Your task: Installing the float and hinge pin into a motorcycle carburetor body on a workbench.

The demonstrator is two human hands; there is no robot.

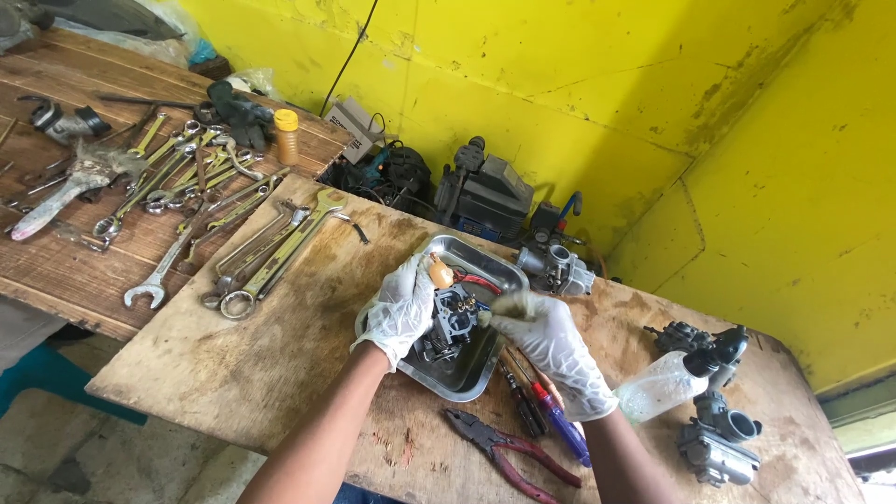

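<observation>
Carburetor body (452,322), dark and greasy, sits inside the steel tray (485,266) near the middle of the plywood table (243,364). Left hand (401,308), in a white glove, is curled around the carburetor's left side, fingers closed on it. Right hand (551,345), also gloved, is pinched shut on a small brush (504,306) whose pale bristles touch the carburetor's right edge.

Orange float piece (440,273) and a red-handled tool lie in the tray's far part.

Near side of tray: screwdrivers (551,411) partly under the right wrist; red-handled pliers (509,448) closer to the table's near edge.

Right: clear spray bottle (667,383) with black trigger head, lying on its side; two more carburetors (719,439) beside it. Another carburetor (555,269) just past the tray's far right corner.

Left: row of combination wrenches (271,252) on the plywood; many more spanners on the plank bench (65,271) further left, with a yellow-capped bottle (287,135). Yellow wall (653,93) behind.
</observation>
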